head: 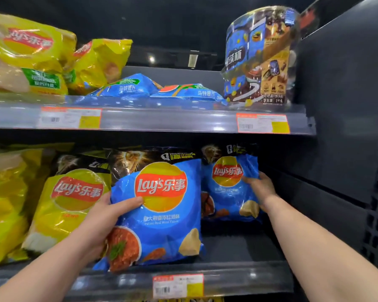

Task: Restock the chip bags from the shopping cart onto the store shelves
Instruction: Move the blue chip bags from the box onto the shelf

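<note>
Currently shelving: left hand (pixel 103 216) grips the near blue bag (pixel 162 214); right hand (pixel 260 188) apparently pinches the far blue bag (pixel 227 188). Next: seat both upright on the lower shelf (pixel 238 247).

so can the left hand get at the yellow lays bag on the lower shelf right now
Probably not yet: the left hand grips the big blue bag. The yellow bag stands right beside it, with nothing between.

Near bag (pixel 162 225) stands at the front of the lower shelf (pixel 238 249), left hand (pixel 100 221) gripping its left side; far bag (pixel 227 199) sits right and farther back, right hand (pixel 260 188) holding its right side.
</note>
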`<control>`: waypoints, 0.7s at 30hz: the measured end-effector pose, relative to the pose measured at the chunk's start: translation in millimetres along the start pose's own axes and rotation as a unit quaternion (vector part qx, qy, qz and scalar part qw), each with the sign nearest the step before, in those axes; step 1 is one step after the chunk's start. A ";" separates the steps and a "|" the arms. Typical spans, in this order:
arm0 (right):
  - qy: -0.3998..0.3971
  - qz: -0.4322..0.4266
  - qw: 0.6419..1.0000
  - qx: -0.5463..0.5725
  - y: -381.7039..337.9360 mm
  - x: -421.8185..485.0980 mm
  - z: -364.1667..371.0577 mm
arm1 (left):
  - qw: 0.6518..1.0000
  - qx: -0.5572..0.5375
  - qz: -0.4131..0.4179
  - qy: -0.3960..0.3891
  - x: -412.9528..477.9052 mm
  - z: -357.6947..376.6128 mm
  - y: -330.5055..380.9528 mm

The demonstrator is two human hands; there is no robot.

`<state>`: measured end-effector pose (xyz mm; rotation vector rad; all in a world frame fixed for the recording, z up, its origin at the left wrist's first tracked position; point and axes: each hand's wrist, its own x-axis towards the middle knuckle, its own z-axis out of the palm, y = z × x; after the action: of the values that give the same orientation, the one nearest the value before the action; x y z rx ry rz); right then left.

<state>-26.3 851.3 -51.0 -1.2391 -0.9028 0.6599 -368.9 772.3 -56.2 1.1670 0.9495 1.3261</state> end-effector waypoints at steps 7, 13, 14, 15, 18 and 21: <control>-0.037 -0.024 0.999 0.021 20.9 25.1 5.1 | 1.000 -0.005 -0.002 0.028 1.4 4.3 -4.7; 0.030 -0.058 0.994 -0.091 23.9 31.6 5.5 | 0.999 -0.005 -0.003 0.037 -3.3 5.5 -3.4; 0.032 -0.067 0.991 -0.116 22.5 30.7 5.1 | 0.999 -0.004 -0.003 0.036 -3.4 5.6 -3.2; 0.032 -0.079 0.987 -0.137 19.5 28.3 5.2 | 0.999 -0.004 -0.005 0.034 -3.1 5.7 -3.2; 0.069 -0.124 0.968 -0.208 9.6 20.3 9.0 | 1.000 -0.005 -0.006 0.024 -2.7 8.7 -2.1; 0.076 -0.192 0.947 -0.245 -6.4 2.0 21.1 | 1.000 -0.009 -0.010 0.006 0.6 13.1 -2.4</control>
<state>-43.7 862.2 -42.8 -1.4699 -1.1798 0.0206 -355.6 772.0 -55.9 1.1340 0.9545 1.3247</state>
